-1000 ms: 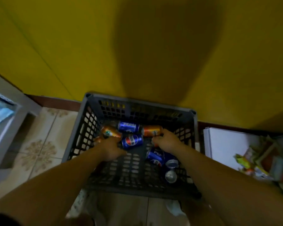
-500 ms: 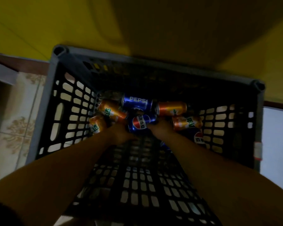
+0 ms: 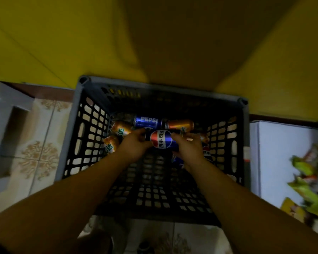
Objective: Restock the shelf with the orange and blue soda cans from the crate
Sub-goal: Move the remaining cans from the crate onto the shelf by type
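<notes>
Four high mesh walls of the crate (image 3: 75,136) close in around our hands, and the cans crowd at its far wall, at the frame's centre. We count four orange cans (image 3: 121,128), one half hidden, and at least three blue cans (image 3: 148,121). Our left hand (image 3: 134,145) and right hand (image 3: 187,149) grip one blue can (image 3: 162,139) by its ends with curled fingers; it lies sideways between them.

You have one crate (image 3: 70,136) before you, four orange cans (image 3: 121,128) inside it, at least three blue cans (image 3: 148,121) showing
</notes>
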Motion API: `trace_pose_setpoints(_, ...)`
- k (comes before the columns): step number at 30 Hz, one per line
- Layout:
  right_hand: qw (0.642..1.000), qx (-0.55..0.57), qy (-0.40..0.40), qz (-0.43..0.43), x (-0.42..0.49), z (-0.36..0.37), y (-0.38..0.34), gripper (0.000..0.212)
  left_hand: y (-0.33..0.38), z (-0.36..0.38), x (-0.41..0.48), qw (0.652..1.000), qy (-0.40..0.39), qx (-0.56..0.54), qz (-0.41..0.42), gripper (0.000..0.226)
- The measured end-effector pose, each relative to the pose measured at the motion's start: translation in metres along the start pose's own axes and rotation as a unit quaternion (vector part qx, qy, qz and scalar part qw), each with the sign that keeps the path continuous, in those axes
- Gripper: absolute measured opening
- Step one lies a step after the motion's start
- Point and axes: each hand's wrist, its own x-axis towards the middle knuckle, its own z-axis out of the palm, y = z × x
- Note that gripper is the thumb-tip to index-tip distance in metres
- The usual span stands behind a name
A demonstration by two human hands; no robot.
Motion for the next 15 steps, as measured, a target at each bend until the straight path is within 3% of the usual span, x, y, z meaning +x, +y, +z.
trace_pose_setpoints(3,0.998,0.054,-0.009,-0.031,-0.055,-0.014,-0.026,0.051,0.029,-0.005,-0.040,0.996,0.016,-0.090,0.010,0.052)
trace_pose_setpoints(9,0.986,0.092,-0.063,-0.120,-0.176,-0.058,-0.070,0.047,0.102,-0.005,-0.144,0.970,-0.059,-0.236,0.027,0.044)
trace_pose_setpoints(15,0.963,0.021,-0.063,-0.262,-0.302,-0.118,-0.106,0.060,0.171,0.000,-0.257,0.957,-0.087,-0.184,0.207,0.045)
